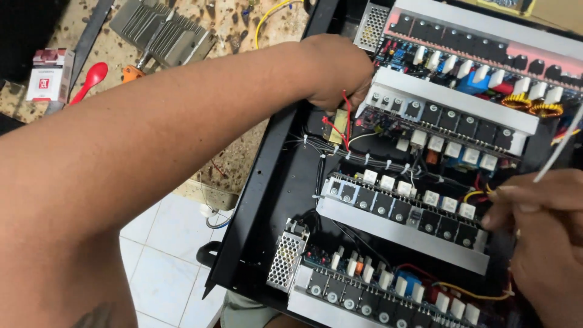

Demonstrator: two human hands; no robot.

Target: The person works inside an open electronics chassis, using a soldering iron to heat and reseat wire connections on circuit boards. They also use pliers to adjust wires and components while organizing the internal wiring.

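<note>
Your left hand [337, 70] reaches into the open black amplifier chassis [267, 200] at 12 o'clock, its fingers closed on red wires [343, 124] beside a small yellow transformer [340, 124]. Your right hand [543, 237], at 4 o'clock, pinches a thin white wire [562, 146] over the circuit boards [419, 206].

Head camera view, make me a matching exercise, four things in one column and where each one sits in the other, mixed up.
Things:
1. red spoon
2. grey finned heatsink
3. left hand
4. right hand

Places:
A. lower right, over the chassis edge
B. on the speckled bench, top centre-left
C. reaching into the chassis by red wires
D. beside a small red and white box

Pairs: 1-D, 2-B, 3-C, 4-A
</note>
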